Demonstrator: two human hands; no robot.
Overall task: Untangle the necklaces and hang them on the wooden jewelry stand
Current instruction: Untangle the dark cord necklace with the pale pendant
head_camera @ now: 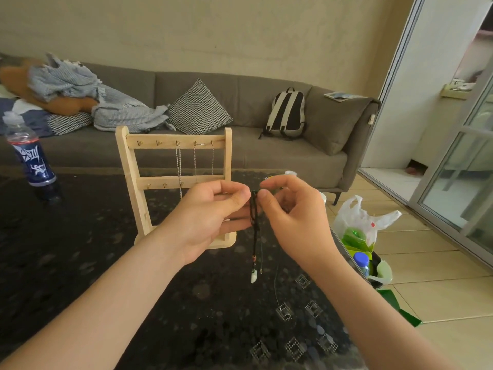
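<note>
A black cord necklace (254, 225) with a small white pendant at its lower end hangs between my two hands, above the dark table. My left hand (210, 217) pinches the cord's top from the left, and my right hand (290, 217) pinches it from the right; the fingertips nearly meet. Just behind my hands stands the wooden jewelry stand (128, 166) with two hook rails. Three thin silver chains (179, 166) hang from the right-hand hooks of its top rail. A thin dark strand (276, 287) lies on the table below my right wrist.
A blue-labelled drink bottle (29, 158) stands at the table's far left. The dark glass table (80, 263) ends at the right, where a white plastic bag (357, 217) and a blue-capped bottle (361, 261) sit on the tiled floor. A grey sofa (266, 153) runs behind.
</note>
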